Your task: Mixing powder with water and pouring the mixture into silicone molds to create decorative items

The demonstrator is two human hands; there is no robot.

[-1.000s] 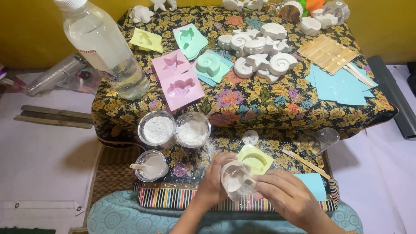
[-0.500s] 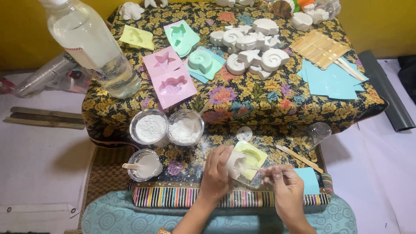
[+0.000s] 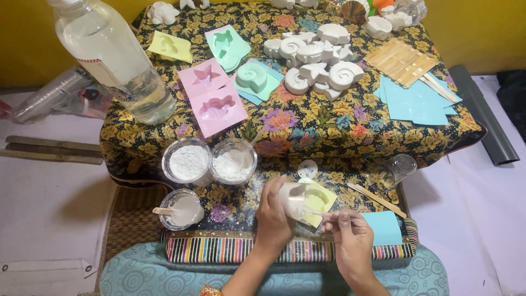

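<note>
In the head view, the left hand (image 3: pixel 275 219) is clamped on a tilted cup (image 3: pixel 291 198) over the yellow mould (image 3: pixel 319 200), the right hand (image 3: pixel 350 238) pinching a stick (image 3: pixel 313 212), seemingly scraping mix in; next needs a steady pour.

Home craft corner, I'd say, probably floor-level seating. Low table (image 3: pixel 329 129) under floral cloth at centre, white plaster shell casts (image 3: pixel 320 60) upper middle, pastel moulds (image 3: pixel 216 104), powder cups (image 3: pixel 186 161), craft sticks (image 3: pixel 402 60) upper right. Yellow wall (image 3: pixel 33 33) behind.
</note>
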